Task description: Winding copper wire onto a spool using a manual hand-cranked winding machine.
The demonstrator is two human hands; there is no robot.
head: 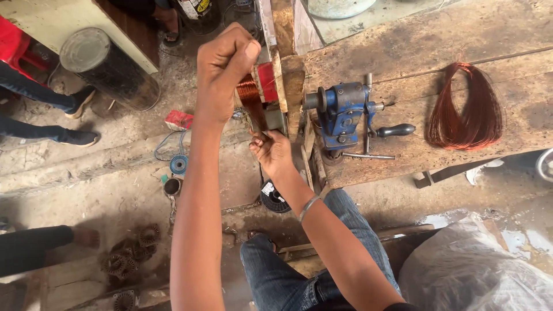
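Both hands, left hand (pixel 222 69) and right hand (pixel 271 151), grip a copper wire coil (pixel 251 98) beside the blue winder (pixel 341 112).

The bench (pixel 438 40) was rough, weathered wood. On it, the hand-crank winder (pixel 341 112) was blue-painted metal; beside it lay glossy copper wire (pixel 464 109).

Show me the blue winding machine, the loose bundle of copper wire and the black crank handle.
blue winding machine (pixel 341 112), head view, on its body
copper wire bundle (pixel 464 109), head view, on the strands
black crank handle (pixel 396 131), head view, on the grip
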